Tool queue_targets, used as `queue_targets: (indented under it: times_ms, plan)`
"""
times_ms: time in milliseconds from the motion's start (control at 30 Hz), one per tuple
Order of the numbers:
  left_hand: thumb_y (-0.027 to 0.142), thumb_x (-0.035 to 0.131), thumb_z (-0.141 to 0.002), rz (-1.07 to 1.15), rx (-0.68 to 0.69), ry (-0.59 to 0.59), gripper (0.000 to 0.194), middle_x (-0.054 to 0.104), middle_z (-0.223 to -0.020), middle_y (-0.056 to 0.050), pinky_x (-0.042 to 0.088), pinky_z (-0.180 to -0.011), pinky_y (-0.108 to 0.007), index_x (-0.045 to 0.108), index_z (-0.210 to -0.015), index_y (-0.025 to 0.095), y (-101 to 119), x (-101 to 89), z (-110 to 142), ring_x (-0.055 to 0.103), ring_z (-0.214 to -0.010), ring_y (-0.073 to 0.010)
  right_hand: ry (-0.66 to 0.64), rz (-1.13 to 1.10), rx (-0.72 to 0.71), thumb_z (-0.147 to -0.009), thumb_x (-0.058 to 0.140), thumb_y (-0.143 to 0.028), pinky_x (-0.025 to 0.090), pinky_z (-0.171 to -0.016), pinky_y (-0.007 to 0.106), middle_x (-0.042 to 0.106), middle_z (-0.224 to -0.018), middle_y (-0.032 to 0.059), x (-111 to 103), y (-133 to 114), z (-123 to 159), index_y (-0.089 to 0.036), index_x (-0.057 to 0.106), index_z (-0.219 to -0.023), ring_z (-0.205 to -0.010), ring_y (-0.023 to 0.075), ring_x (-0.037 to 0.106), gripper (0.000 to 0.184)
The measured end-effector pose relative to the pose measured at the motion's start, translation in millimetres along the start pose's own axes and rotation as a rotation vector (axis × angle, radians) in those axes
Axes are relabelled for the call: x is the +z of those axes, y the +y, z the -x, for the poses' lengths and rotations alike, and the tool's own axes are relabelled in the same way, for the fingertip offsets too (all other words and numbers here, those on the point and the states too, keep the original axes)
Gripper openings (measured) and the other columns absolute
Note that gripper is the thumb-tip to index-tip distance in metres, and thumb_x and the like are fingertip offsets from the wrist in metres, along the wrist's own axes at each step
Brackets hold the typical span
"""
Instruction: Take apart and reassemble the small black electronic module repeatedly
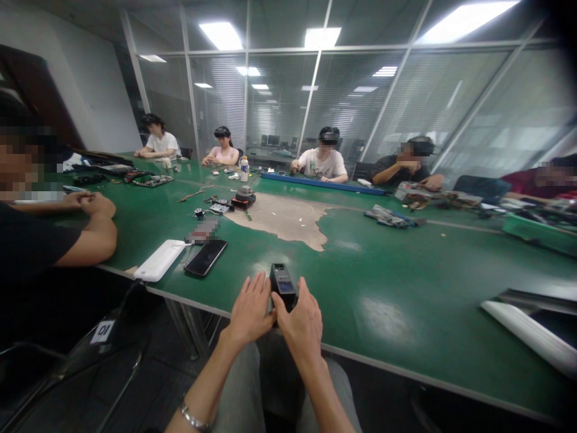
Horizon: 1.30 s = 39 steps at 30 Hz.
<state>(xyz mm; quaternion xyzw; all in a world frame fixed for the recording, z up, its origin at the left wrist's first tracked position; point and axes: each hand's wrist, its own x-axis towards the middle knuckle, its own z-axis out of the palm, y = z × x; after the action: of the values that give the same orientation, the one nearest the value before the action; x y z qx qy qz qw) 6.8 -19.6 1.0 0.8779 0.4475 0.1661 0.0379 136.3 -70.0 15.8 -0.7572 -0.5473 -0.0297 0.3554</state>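
Observation:
My left hand [250,310] and my right hand [300,319] meet at the near edge of the green table [387,288]. Between them stands a small black handheld device [283,285] with a grey display panel on its top face. Its lower part is hidden by my fingers, and both hands are closed around it. A silver bracelet [193,418] circles my left wrist.
A white power bank [159,260] and a black smartphone [205,257] lie to my left. Several seated people surround the table among scattered electronics. A blue rail [322,184] lies across the far side, and a white rolled sheet [532,334] lies at right.

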Motion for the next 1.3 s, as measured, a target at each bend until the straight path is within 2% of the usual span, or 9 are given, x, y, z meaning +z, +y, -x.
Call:
queue_targets:
  times_ms: [100, 267, 500, 600, 700, 833, 900, 1167, 1300]
  plan:
    - [0.039, 0.043, -0.093, 0.000, 0.012, 0.012, 0.065, 0.026, -0.160, -0.014, 0.017, -0.121, -0.049, 0.035, -0.150, 0.010, -0.3, -0.1, -0.2, 0.018, -0.149, -0.0286, -0.047, 0.000, 0.004, -0.087, 0.056, -0.046, 0.042, -0.094, 0.037, 0.066, -0.120, 0.0175, 0.2, -2.4, 0.0, -0.010, 0.052, -0.133, -0.112, 0.0281, 0.061, 0.059]
    - [0.038, 0.039, -0.097, -0.029, 0.033, 0.007, 0.060, 0.033, -0.157, -0.015, 0.016, -0.122, -0.049, 0.036, -0.149, 0.009, -0.2, 0.9, 0.1, 0.025, -0.147, -0.0283, -0.062, -0.020, 0.008, -0.088, 0.055, -0.041, 0.042, -0.087, 0.034, 0.070, -0.105, 0.0106, -4.2, -7.0, -1.2, -0.017, 0.059, -0.121, -0.098, 0.0245, 0.065, 0.041]
    - [0.051, 0.040, -0.098, -0.037, 0.046, 0.011, 0.062, 0.037, -0.156, -0.014, 0.020, -0.120, -0.051, 0.039, -0.148, 0.014, 1.7, -0.5, 0.3, 0.027, -0.146, -0.0296, 0.009, -0.180, 0.013, -0.087, 0.055, -0.046, 0.044, -0.087, 0.032, 0.071, -0.107, 0.0082, -23.2, -15.4, -22.0, -0.019, 0.059, -0.122, -0.098, 0.0236, 0.066, 0.044]
    - [0.053, 0.037, -0.100, -0.044, 0.037, 0.029, 0.061, 0.038, -0.155, -0.014, 0.021, -0.119, -0.051, 0.039, -0.148, 0.015, 2.8, -1.0, 0.4, 0.028, -0.146, -0.0292, 0.076, -0.259, 0.039, -0.086, 0.054, -0.051, 0.045, -0.087, 0.032, 0.070, -0.111, 0.0090, -34.7, -4.2, -30.4, -0.020, 0.059, -0.124, -0.100, 0.0235, 0.066, 0.049]
    - [0.052, 0.037, -0.100, -0.046, 0.032, 0.033, 0.058, 0.038, -0.156, -0.013, 0.021, -0.119, -0.051, 0.043, -0.145, 0.015, 3.6, -0.6, 0.3, 0.028, -0.146, -0.0289, 0.145, -0.233, 0.098, -0.085, 0.054, -0.054, 0.045, -0.090, 0.034, 0.069, -0.114, 0.0111, -39.5, 20.6, -32.4, -0.019, 0.058, -0.127, -0.104, 0.0253, 0.065, 0.055]
    - [0.052, 0.037, -0.100, -0.048, 0.036, 0.029, 0.057, 0.038, -0.155, -0.013, 0.021, -0.119, -0.051, 0.043, -0.145, 0.016, 3.7, 1.8, -0.4, 0.028, -0.146, -0.0290, 0.145, -0.125, 0.170, -0.085, 0.052, -0.058, 0.046, -0.086, 0.036, 0.069, -0.111, 0.0134, -32.9, 56.5, -25.1, -0.015, 0.058, -0.128, -0.100, 0.0273, 0.065, 0.061]
    - [0.052, 0.036, -0.100, -0.051, 0.037, 0.033, 0.058, 0.039, -0.155, -0.013, 0.021, -0.119, -0.051, 0.042, -0.145, 0.016, 3.5, 3.0, -0.7, 0.029, -0.146, -0.0290, 0.130, -0.089, 0.158, -0.086, 0.050, -0.057, 0.046, -0.086, 0.036, 0.069, -0.110, 0.0134, -27.0, 68.2, -19.9, -0.015, 0.058, -0.128, -0.099, 0.0272, 0.065, 0.060]
    - [0.053, 0.033, -0.101, -0.059, 0.037, 0.018, 0.059, 0.038, -0.155, -0.014, 0.020, -0.119, -0.051, 0.043, -0.145, 0.014, 4.6, 1.5, -1.0, 0.028, -0.146, -0.0289, 0.148, -0.027, 0.075, -0.087, 0.054, -0.049, 0.044, -0.093, 0.037, 0.068, -0.113, 0.0154, -14.6, 79.0, -10.3, -0.013, 0.057, -0.125, -0.108, 0.0268, 0.061, 0.052]
    - [0.053, 0.034, -0.101, -0.060, 0.032, 0.016, 0.059, 0.037, -0.156, -0.014, 0.021, -0.119, -0.051, 0.043, -0.145, 0.015, 5.0, 1.5, -1.8, 0.027, -0.146, -0.0290, 0.136, 0.034, 0.075, -0.086, 0.054, -0.051, 0.043, -0.095, 0.039, 0.064, -0.121, 0.0193, -15.1, 78.2, -7.1, -0.008, 0.052, -0.131, -0.114, 0.0293, 0.058, 0.062]
